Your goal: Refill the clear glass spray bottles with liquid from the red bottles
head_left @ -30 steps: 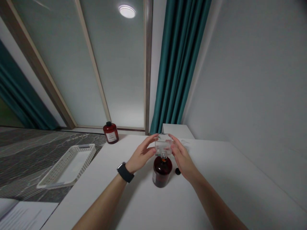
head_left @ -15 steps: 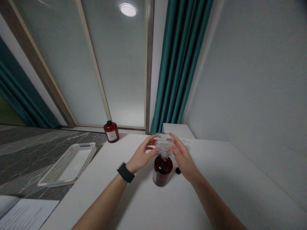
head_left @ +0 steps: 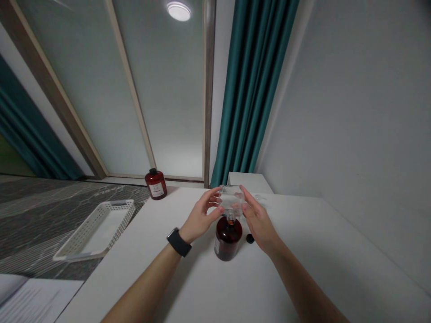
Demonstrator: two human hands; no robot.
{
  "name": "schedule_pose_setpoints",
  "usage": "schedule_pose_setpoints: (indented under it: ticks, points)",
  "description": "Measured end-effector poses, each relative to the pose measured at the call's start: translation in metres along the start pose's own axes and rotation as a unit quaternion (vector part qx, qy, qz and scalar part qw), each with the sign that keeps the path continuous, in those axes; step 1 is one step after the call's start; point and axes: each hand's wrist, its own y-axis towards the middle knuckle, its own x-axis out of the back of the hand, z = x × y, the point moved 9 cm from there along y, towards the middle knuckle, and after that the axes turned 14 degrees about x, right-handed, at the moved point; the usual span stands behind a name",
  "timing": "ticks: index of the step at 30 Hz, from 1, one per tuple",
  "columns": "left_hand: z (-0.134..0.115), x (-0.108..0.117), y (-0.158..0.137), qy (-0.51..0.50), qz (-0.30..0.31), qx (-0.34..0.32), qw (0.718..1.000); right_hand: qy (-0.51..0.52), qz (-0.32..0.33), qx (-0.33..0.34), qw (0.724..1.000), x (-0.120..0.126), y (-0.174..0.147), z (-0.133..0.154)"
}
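Between my two hands is a clear glass bottle (head_left: pixel 231 197), tipped with its neck down at the mouth of a brown bottle (head_left: pixel 228 240). My left hand (head_left: pixel 202 214), with a dark watch on its wrist, grips the clear bottle's left side. On the opposite side my right hand (head_left: pixel 258 220) holds it with fingers and thumb. The brown bottle stands upright and uncapped on the white table (head_left: pixel 215 291), a pale label partly showing at its left. A small black cap (head_left: pixel 249 238) lies beside it, near my right hand.
Another brown bottle (head_left: pixel 156 185), with a black cap, stands at the table's far left corner. A white perforated basket (head_left: pixel 97 231) lies to the left, beyond the table edge. Printed pages (head_left: pixel 40 300) are at the lower left. A clear glass-like item (head_left: pixel 259 198) lies behind my right hand.
Both hands keep the clear bottle inverted over the brown one, almost still. My left wrist has shifted slightly to the right.
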Motion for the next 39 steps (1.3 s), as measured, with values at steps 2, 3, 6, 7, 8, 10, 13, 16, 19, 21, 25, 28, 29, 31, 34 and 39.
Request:
schedule_pose_setpoints:
  ticks: [2, 3, 6, 7, 8, 10, 13, 16, 19, 21, 25, 28, 29, 31, 34, 39]
  points:
    - [0.0, 0.0, 0.0, -0.002, -0.001, -0.003, 1.0, 0.012, -0.007, -0.001, 1.0, 0.0, 0.0, 0.0]
    - [-0.001, 0.0, 0.0, -0.004, 0.0, -0.005, 1.0, 0.016, -0.009, -0.001, 1.0, 0.0, 0.0, 0.0]
    - [-0.002, 0.0, -0.001, -0.007, 0.003, -0.007, 1.0, 0.022, -0.008, 0.004, 1.0, -0.001, 0.0, 0.003]
    - [-0.002, 0.0, -0.001, -0.007, 0.005, -0.008, 1.0, 0.022, -0.007, 0.007, 1.0, -0.002, 0.0, 0.005]
    - [-0.002, 0.0, -0.001, -0.007, 0.006, -0.009, 1.0, 0.02, -0.005, 0.01, 1.0, -0.002, 0.001, 0.007]
    - [-0.002, 0.0, -0.002, -0.005, 0.008, -0.013, 1.0, 0.014, -0.004, 0.012, 1.0, -0.003, 0.002, 0.011]
    - [-0.002, 0.0, -0.002, -0.002, 0.007, -0.022, 1.0, 0.001, -0.004, 0.014, 1.0, -0.003, 0.002, 0.014]
    - [-0.002, 0.0, -0.002, -0.001, 0.005, -0.025, 1.0, -0.005, -0.004, 0.015, 1.0, -0.003, 0.002, 0.014]
    - [-0.003, 0.001, -0.002, -0.004, 0.007, -0.027, 1.0, 0.0, -0.009, 0.016, 1.0, -0.003, 0.002, 0.013]
    - [-0.004, 0.0, -0.002, -0.005, 0.008, -0.029, 1.0, 0.002, -0.012, 0.018, 1.0, -0.002, 0.002, 0.014]
    - [-0.005, -0.001, -0.003, -0.006, 0.01, -0.031, 0.999, 0.001, -0.014, 0.02, 1.0, -0.003, 0.002, 0.016]
    - [-0.005, -0.002, -0.003, -0.006, 0.007, -0.032, 0.999, -0.002, -0.017, 0.024, 1.0, -0.001, 0.001, 0.015]
    - [-0.006, -0.002, -0.003, -0.005, 0.007, -0.034, 0.999, -0.002, -0.019, 0.026, 0.999, 0.0, 0.001, 0.014]
    - [-0.007, -0.002, -0.003, -0.003, 0.007, -0.036, 0.999, -0.003, -0.022, 0.031, 0.999, 0.001, 0.001, 0.013]
    - [-0.008, -0.003, -0.004, -0.001, 0.008, -0.037, 0.999, -0.007, -0.022, 0.037, 0.999, 0.001, 0.001, 0.013]
    - [-0.009, -0.003, -0.004, -0.001, 0.007, -0.037, 0.999, -0.009, -0.021, 0.04, 0.999, 0.001, 0.001, 0.014]
